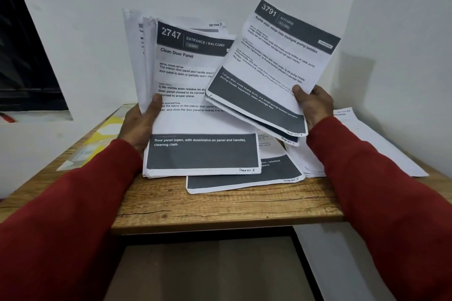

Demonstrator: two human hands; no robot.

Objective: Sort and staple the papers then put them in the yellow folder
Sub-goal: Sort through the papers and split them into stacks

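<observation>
Sorting's underway, nothing visibly stapled or filed: left hand (139, 122) grips the big stack (186, 95), right hand (313, 105) pinches a few pages (269, 66), loose sheets (381, 144) lie far right, the yellow folder (100, 139) waits left on the counter (220, 205).

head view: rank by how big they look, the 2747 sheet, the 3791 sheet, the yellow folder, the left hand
1. 2747 sheet, front of the left hand's stack
2. 3791 sheet, which may match it, since overlap and tilt mislead
3. yellow folder, largely hidden by the left arm
4. left hand
</observation>
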